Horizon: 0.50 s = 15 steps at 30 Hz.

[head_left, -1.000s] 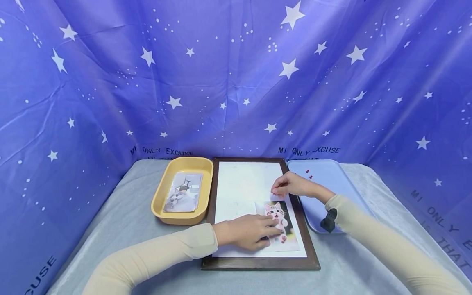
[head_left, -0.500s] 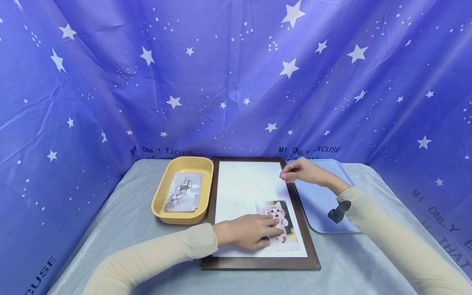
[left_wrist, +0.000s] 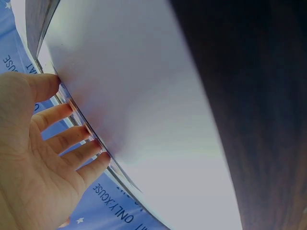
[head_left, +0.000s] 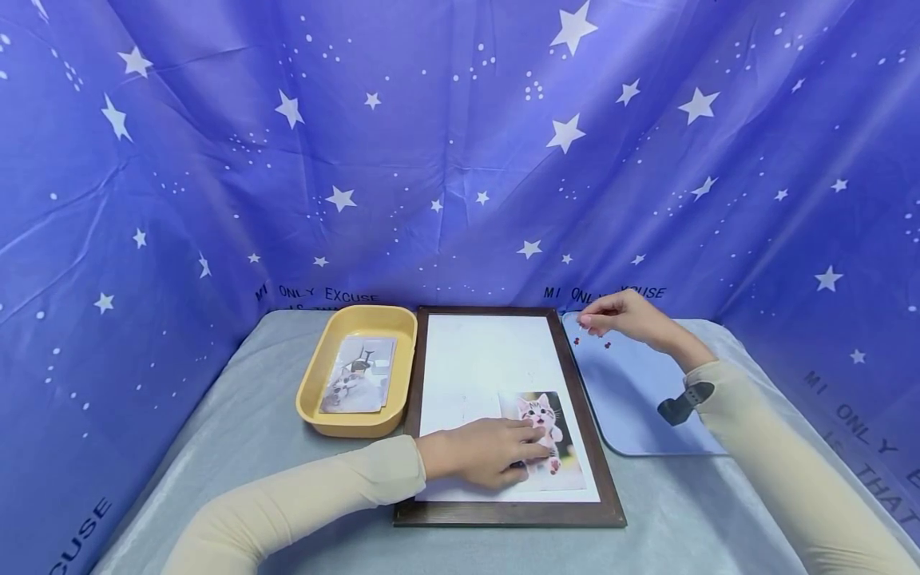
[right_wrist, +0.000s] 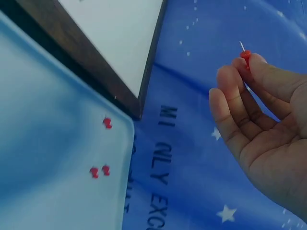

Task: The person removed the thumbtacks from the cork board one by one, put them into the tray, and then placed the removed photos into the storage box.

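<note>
My left hand (head_left: 492,453) lies with its fingers spread on a kitten photo (head_left: 568,451), pressing it against the lower right of a white board (head_left: 474,351). In the left wrist view, the fingertips (left_wrist: 67,109) touch the board's surface. My right hand (head_left: 632,319) is raised over the far end of the blue tray (head_left: 647,399), right of the board. Between thumb and forefinger it pinches a red push pin (right_wrist: 245,56), its metal point facing away from the palm. Several loose red push pins (right_wrist: 106,122) rest on the tray.
A dark wooden frame (head_left: 510,514) borders the board. To its left stands a yellow bin (head_left: 309,399) with more photos (head_left: 355,375) lying in it. A grey cloth (head_left: 345,531) covers the table. Behind hangs a blue curtain (head_left: 446,160) with white stars.
My right hand has moved from the photo's top edge away and rightward, off the board and over the blue tray. The left hand and the photo have stayed in place.
</note>
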Available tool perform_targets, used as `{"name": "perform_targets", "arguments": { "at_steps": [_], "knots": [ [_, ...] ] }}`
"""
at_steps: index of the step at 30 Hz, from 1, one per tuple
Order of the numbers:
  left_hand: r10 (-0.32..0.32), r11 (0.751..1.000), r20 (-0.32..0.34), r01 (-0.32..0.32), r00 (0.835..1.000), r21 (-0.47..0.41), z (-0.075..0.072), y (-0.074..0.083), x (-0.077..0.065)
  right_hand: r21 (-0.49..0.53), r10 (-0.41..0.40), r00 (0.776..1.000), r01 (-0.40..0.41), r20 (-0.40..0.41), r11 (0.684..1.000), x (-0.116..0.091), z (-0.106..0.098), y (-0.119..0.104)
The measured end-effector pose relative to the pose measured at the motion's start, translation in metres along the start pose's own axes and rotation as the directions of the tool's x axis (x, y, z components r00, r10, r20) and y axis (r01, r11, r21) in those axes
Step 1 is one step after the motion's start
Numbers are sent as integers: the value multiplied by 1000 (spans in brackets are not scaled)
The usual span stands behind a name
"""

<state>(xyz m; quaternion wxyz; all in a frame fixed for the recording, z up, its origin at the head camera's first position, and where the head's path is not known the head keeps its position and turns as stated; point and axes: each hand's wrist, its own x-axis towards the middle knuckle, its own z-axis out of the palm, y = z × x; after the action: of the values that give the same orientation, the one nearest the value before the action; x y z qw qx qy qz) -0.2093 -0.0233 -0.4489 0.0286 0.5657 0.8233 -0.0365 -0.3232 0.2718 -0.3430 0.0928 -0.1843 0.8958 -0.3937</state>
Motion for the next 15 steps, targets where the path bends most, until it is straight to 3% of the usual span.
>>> {"name": "perform_targets", "arguments": {
  "at_steps": [15],
  "knots": [
    [-6, 998, 8, 7, 1000, -60, -5, 0, -2, 49, 80, 993, -76, -86, 996, -1, -15, 39]
  ]
}}
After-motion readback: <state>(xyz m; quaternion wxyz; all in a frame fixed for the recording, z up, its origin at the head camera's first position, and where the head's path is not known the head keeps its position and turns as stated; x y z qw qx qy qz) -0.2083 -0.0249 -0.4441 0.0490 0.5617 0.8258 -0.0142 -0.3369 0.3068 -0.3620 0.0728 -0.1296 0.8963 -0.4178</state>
